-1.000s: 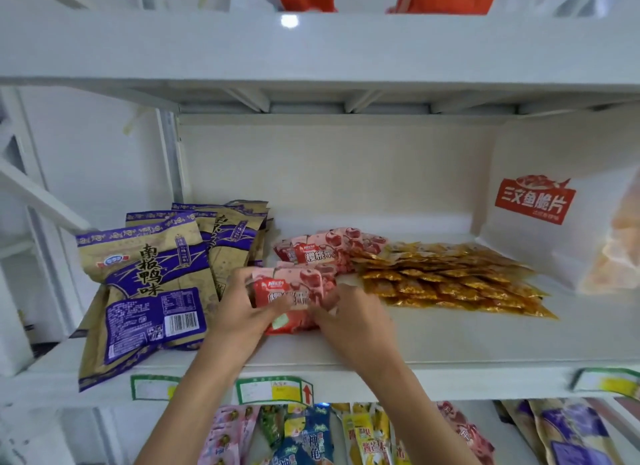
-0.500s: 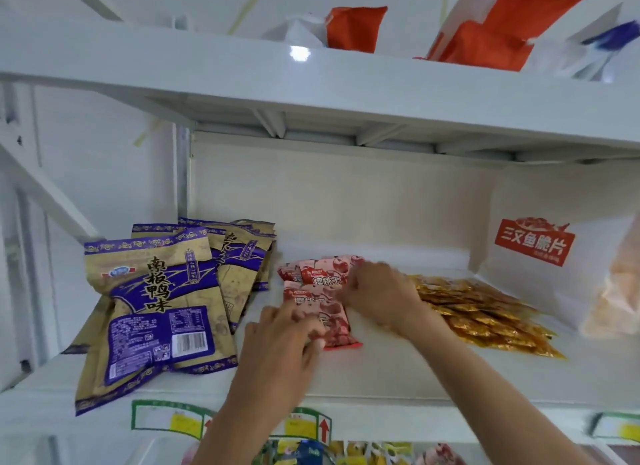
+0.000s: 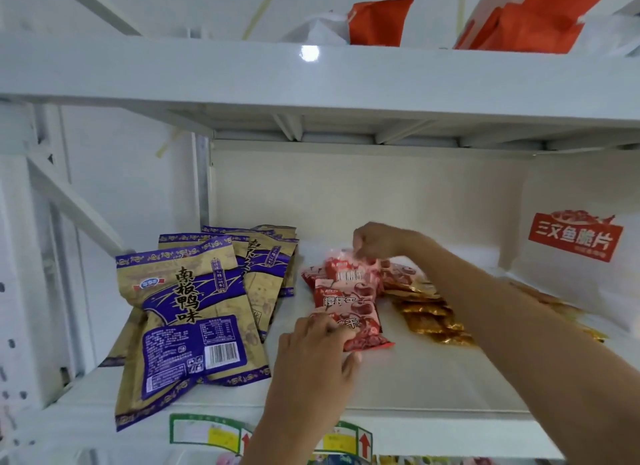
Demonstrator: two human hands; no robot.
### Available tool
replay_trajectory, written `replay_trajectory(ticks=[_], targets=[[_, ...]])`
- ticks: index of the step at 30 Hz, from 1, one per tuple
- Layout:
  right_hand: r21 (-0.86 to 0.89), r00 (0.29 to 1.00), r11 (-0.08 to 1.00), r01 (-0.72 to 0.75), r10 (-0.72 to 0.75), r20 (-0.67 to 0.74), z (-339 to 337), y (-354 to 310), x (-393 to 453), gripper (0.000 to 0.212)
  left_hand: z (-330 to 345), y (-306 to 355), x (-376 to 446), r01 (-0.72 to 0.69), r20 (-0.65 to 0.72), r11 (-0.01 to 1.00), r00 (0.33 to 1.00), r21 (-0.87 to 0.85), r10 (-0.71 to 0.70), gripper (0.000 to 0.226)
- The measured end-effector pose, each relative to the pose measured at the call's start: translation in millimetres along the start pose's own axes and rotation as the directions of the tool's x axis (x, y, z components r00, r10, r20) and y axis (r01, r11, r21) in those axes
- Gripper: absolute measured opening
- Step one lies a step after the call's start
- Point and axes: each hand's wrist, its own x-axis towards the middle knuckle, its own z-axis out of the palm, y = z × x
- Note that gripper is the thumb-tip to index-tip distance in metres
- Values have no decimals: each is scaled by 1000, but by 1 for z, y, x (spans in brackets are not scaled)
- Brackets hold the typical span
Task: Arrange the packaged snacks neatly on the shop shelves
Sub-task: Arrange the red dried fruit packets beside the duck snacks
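Cherry snack packets [image 3: 349,298]: your left hand [image 3: 317,357] pins the front one; your right hand [image 3: 375,239] pinches the rear one, squaring the row.

White metal shop shelving, seen close from my headset feed.

I see a white shelf board [image 3: 433,378] with a pale back panel [image 3: 346,194] behind it, and an upper shelf [image 3: 207,80] above, ribbed with brackets on its underside. A bright spot of light [image 3: 309,52] glints on the upper shelf's front edge. At left stand a perforated white upright [image 3: 14,326] and a diagonal brace [image 3: 72,204]. Green-framed price labels [image 3: 207,433] sit along the lower shelf's front lip.
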Motion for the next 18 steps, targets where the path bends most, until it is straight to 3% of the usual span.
replay_trajectory(ticks=[2, 4, 6, 8, 11, 14, 16, 18], targets=[[203, 997, 978, 38, -24, -74, -21, -8, -17, 6, -1, 2, 0, -4, -9, 999, 1000, 43, 5, 42], [417, 966, 900, 129, -20, -257, -30, -18, -41, 7, -2, 2, -1, -8, 15, 997, 1000, 76, 6, 44], [511, 877, 822, 252, 30, -479, -31, -28, -66, 10, -1, 0, -1, -23, 40, 997, 999, 75, 20, 46], [608, 806, 723, 329, 122, -580, -25, -38, -95, 10, -1, -3, 0, -32, 63, 997, 998, 66, 28, 48], [747, 848, 567, 348, 149, -509, 0, -47, -137, 7, 1, -5, 0, -40, 48, 998, 998, 55, 37, 51], [814, 899, 507, 285, 153, -410, 33, -48, -169, 6, 4, -6, -4, -9, -137, 996, 991, -86, -3, 42], [845, 910, 485, 223, 206, -359, 52, -49, -182, 7, 0, -8, -5, 59, -236, 953, 963, -297, -133, 25], [856, 922, 490, 164, 233, -310, 69, -54, -189, 12, -8, -12, -8, 126, -199, 810, 937, -573, -287, 18]])
